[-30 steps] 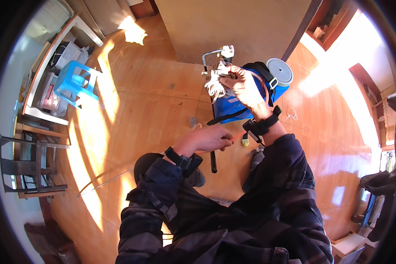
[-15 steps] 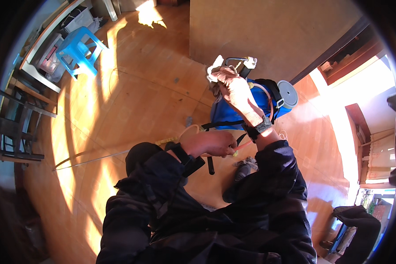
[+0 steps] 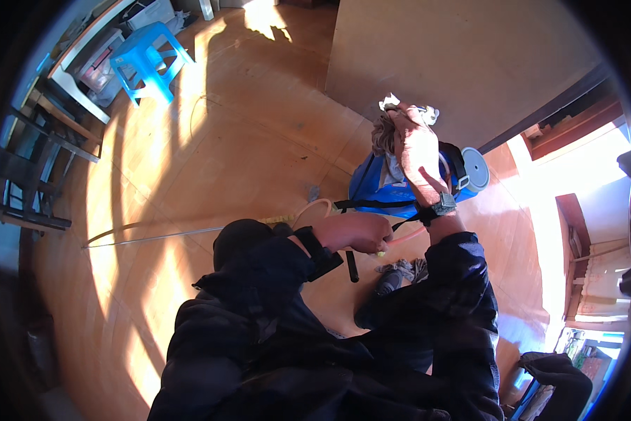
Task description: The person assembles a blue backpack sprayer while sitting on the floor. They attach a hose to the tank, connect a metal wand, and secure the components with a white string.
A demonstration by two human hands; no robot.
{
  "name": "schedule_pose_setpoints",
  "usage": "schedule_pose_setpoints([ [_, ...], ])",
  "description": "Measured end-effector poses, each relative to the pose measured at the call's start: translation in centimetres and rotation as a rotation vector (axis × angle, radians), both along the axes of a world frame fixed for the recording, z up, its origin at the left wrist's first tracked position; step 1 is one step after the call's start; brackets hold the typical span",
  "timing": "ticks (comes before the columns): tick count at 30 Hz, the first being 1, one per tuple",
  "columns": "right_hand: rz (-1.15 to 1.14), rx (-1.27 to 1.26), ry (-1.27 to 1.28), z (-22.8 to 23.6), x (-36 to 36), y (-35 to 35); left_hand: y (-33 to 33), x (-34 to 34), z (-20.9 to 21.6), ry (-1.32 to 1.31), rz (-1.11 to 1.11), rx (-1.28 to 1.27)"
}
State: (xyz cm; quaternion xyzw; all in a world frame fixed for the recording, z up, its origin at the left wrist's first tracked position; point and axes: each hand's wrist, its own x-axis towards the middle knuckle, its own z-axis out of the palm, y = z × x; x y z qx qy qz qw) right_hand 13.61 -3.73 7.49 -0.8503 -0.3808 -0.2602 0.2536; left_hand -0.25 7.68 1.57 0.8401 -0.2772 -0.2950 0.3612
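A blue tank sprayer (image 3: 378, 184) with black straps (image 3: 371, 204) and a grey round cap (image 3: 476, 172) lies on the floor before me. My right hand (image 3: 418, 151) is closed on a crumpled, dirty-white cloth (image 3: 384, 135) over the tank's far end. Closer to me, my left hand (image 3: 363, 234) is curled round a pinkish hose (image 3: 408, 236), its fingers partly hidden. A hose loop rises beyond my left wrist. A thin metal rod (image 3: 154, 236) stretches left along the floor. Below the left hand shows a short black bar (image 3: 352, 266).
A blue plastic stool (image 3: 149, 62) stands at the far left beside a white-legged table. Dark wooden chair parts (image 3: 38, 175) are at the left edge. A large brown panel (image 3: 462, 59) rises beyond the sprayer. My shoe (image 3: 394, 276) is just nearer than the tank.
The view has shifted, so the scene sits further right. My right hand has turned, and the cloth now covers the wire handle that showed beside it. My left hand keeps its grip.
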Motion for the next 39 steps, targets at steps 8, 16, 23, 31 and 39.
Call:
schedule_pose_setpoints([
  [8,0.094,-0.126,0.213,1.2,-0.9,0.1,0.7,-1.1,-1.6,-0.076,0.108,-0.203],
  [16,-0.165,-0.295,-0.104,2.8,1.0,1.9,1.3,-0.8,-1.6,-0.032,0.010,-0.319],
  [23,0.057,-0.239,-0.019,3.8,2.7,0.5,1.1,0.3,-3.4,-0.031,-0.040,-0.360],
  [31,-0.343,-0.112,0.067,5.8,5.8,-6.2,1.3,0.5,-4.0,-0.118,0.014,-0.355],
  [39,-0.916,0.057,0.341,-0.7,9.0,-24.3,0.5,1.4,0.3,0.121,0.004,0.082],
])
